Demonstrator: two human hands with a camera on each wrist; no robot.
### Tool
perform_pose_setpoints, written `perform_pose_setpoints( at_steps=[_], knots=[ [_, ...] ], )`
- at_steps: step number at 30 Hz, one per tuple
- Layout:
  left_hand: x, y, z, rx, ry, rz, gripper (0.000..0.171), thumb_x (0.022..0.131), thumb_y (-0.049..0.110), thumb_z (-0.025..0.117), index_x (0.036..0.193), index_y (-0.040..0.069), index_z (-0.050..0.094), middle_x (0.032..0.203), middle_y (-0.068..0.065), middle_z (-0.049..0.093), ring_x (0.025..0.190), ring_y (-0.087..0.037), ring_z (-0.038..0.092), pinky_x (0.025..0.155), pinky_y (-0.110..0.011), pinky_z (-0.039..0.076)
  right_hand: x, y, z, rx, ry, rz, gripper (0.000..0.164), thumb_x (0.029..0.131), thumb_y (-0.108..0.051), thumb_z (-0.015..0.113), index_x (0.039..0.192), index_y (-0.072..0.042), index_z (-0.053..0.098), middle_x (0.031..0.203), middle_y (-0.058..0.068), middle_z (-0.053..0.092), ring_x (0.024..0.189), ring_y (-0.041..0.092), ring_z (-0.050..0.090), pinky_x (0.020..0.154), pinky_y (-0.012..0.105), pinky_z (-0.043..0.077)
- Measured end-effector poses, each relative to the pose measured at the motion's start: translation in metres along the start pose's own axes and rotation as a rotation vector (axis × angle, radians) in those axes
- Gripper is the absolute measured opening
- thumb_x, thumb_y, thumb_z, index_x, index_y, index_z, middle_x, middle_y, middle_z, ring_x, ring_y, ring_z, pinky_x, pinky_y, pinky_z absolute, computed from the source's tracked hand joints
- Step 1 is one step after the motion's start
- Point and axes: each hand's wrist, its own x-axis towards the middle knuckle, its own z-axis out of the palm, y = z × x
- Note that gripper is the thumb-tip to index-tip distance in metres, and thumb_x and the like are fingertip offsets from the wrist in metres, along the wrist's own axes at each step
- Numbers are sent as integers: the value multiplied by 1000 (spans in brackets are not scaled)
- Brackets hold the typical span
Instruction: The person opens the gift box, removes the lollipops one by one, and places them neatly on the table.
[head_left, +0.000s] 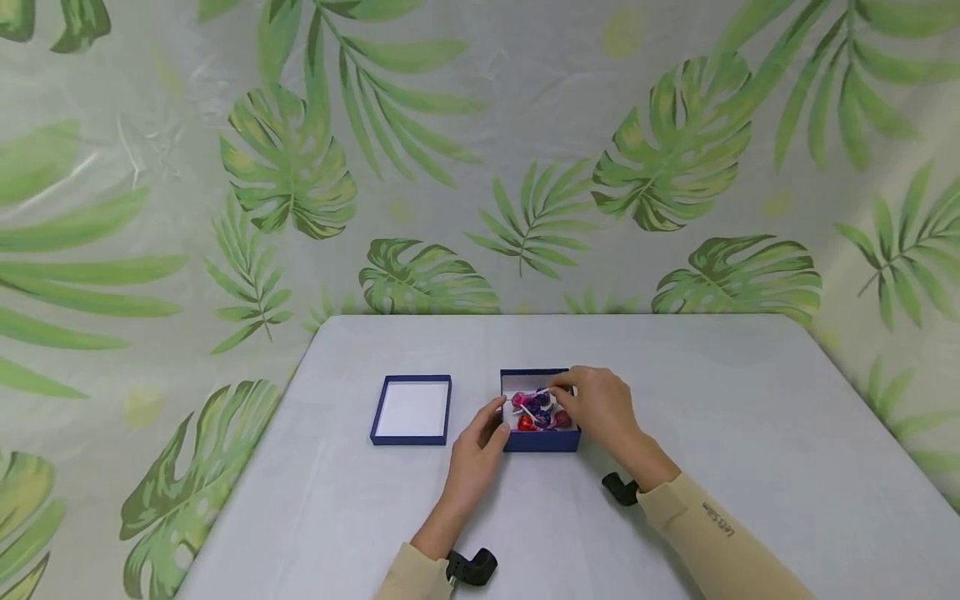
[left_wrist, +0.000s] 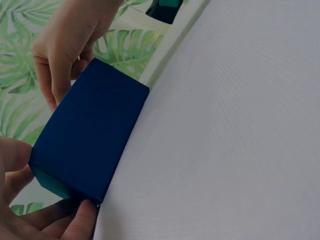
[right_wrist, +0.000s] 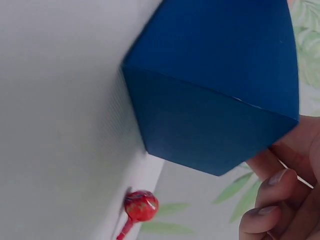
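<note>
A dark blue box with a white inside stands on the table and holds several wrapped lollipops in pink, purple and red, with white sticks. My left hand holds the box by its left end; in the left wrist view, thumb and fingers are at its corners. Over the right side of the box, my right hand reaches in, thumb and forefinger pinching a lollipop by its white stick. What its other fingers do inside is hidden. One red lollipop lies on the table beside the box.
A blue-rimmed lid, white inside, lies open side up left of the box. The white table ends at a back edge before a leaf-patterned curtain. A dark device is strapped to each wrist.
</note>
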Motion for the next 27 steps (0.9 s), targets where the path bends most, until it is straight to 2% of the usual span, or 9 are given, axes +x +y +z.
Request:
perform_pose_setpoints(
  at_steps=[3, 7, 11, 22, 27],
  knots=[
    [0, -1, 0, -3, 1, 2, 43, 106, 23, 54, 149, 25, 52, 150, -4, 51, 139, -23, 46, 111, -38, 41, 1, 0, -4, 5, 3, -12, 8, 87, -23, 81, 94, -19, 82, 87, -1, 74, 56, 8, 51, 43, 26, 40],
    [0, -2, 0, -5, 3, -1, 43, 105, 25, 55, 148, 24, 52, 149, -3, 51, 138, -22, 46, 110, -37, 41, 1, 2, -11, 20, 27, -25, 7, 86, -22, 81, 92, -19, 82, 87, -2, 74, 59, 9, 55, 45, 28, 42],
    [1, -3, 0, -10, 2, -1, 43, 105, 28, 56, 148, 27, 52, 149, -2, 51, 138, -21, 46, 110, -35, 41, 2, 5, -18, 27, 53, -31, 6, 86, -21, 81, 92, -19, 82, 88, -3, 74, 63, 11, 61, 48, 29, 45],
    [1, -1, -1, 2, 6, -9, 42, 105, 27, 55, 147, 32, 53, 149, -2, 51, 138, -20, 46, 110, -34, 41, 1, 10, -35, 17, 62, -33, 8, 89, -23, 79, 95, -20, 82, 89, -4, 74, 63, 11, 60, 49, 29, 47],
    [0, 1, 0, -5, 4, -6, 44, 105, 27, 56, 148, 27, 52, 149, -3, 51, 138, -20, 46, 110, -34, 41, -1, 15, -43, 15, 60, -9, 9, 89, -24, 78, 96, -20, 82, 81, -8, 71, 57, 8, 56, 47, 29, 44]
  ],
)
